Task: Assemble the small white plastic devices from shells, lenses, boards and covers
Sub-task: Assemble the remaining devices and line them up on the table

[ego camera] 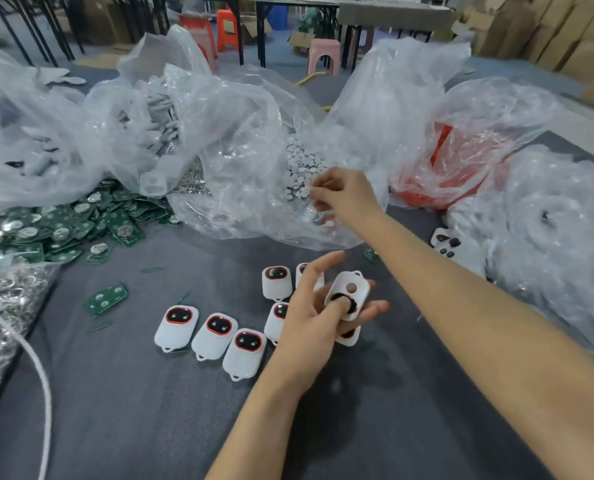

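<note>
Grey cloth-topped table [143, 420]. On it: three white devices [214, 336] in a row mid-table, more just beyond. Green boards [46, 233] heaped at left, one loose board [106, 299] nearer. Clear bags [240, 140] across the back. Metal-parts bag [4, 306] and white cord [44, 379] at the left edge.

Your boards [63, 230] lie heaped at left on the table [150, 410], devices [215, 336] before you. The bag of discs [302, 168] sits behind them (your right hand [344, 195] at it).
</note>
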A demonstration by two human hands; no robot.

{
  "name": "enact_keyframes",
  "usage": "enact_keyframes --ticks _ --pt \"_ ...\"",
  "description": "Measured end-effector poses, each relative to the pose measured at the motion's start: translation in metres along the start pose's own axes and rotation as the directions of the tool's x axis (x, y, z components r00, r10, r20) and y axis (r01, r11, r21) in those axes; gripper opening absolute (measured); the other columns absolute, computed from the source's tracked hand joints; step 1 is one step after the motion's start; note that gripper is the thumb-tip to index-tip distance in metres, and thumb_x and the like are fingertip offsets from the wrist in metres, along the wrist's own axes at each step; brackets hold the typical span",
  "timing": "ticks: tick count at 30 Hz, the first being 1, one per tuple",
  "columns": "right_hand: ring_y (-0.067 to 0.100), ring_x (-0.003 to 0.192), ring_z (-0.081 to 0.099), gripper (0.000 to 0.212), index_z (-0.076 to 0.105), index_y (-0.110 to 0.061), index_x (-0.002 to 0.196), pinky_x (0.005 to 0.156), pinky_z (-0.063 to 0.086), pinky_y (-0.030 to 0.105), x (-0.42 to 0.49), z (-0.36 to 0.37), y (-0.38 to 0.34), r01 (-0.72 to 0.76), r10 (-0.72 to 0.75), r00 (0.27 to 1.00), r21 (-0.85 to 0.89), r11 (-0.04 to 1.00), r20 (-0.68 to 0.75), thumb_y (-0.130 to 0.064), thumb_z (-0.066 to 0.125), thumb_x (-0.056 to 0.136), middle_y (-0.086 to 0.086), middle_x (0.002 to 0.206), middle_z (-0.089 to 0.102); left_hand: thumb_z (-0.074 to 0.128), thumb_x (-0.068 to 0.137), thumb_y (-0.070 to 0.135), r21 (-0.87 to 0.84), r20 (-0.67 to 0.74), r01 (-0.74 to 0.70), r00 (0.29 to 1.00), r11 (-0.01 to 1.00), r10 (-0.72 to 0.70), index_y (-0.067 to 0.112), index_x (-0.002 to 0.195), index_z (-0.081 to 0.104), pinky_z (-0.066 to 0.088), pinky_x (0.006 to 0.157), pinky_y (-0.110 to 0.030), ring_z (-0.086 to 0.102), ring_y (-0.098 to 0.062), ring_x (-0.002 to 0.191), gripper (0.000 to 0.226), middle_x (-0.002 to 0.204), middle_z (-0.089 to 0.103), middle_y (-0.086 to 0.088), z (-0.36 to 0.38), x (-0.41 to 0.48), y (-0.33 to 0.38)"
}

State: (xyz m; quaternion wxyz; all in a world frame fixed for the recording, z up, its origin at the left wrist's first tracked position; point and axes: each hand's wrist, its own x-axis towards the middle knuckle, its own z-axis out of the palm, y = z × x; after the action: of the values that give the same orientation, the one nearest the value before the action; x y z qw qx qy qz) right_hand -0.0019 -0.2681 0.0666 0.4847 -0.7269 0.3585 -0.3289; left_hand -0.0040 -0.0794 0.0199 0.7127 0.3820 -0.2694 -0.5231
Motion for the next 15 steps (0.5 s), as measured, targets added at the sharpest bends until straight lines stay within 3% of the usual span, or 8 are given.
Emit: enact_keyframes --ticks 2,7,15 --pt "0.010 0.053 0.062 0.014 0.066 -0.008 0.082 0.057 0.054 0.020 -0.031 -0.021 -0.005 -0.009 0.007 1.000 0.218 0.976 0.009 0.006 0.067 0.083 0.004 0.065 0.067 0.030 0.092 -0.017 0.026 0.014 0.009 1.000 1.000 -0.010 0.015 0.119 0.051 0.057 0.082 -0.032 0.070 -0.039 0.092 0.047 0.110 0.066 -0.023 0.000 0.000 -0.002" --pt "0.013 0.063 0.065 0.008 0.074 -0.015 0.080 0.060 0.052 0.019 -0.129 -0.063 -0.001 -0.051 0.069 0.997 0.452 0.891 -0.025 -0.009 0.072 0.074 0.006 0.073 0.072 0.033 0.093 -0.016 0.279 0.040 -0.048 0.998 0.959 0.038 0.011 0.112 0.052 0.057 0.079 -0.030 0.071 -0.029 0.093 0.038 0.118 0.057 -0.019 0.005 -0.004 -0.010" --pt "0.013 0.061 0.063 0.011 0.074 -0.016 0.077 0.058 0.052 0.021 -0.202 -0.074 0.013 -0.109 0.207 0.972 0.560 0.821 -0.114 -0.011 0.070 0.069 0.008 0.074 0.071 0.033 0.094 -0.016 0.304 0.092 -0.036 0.996 0.952 0.008 0.013 0.110 0.054 0.057 0.079 -0.031 0.071 -0.031 0.093 0.039 0.114 0.062 -0.012 0.002 -0.006 -0.014"
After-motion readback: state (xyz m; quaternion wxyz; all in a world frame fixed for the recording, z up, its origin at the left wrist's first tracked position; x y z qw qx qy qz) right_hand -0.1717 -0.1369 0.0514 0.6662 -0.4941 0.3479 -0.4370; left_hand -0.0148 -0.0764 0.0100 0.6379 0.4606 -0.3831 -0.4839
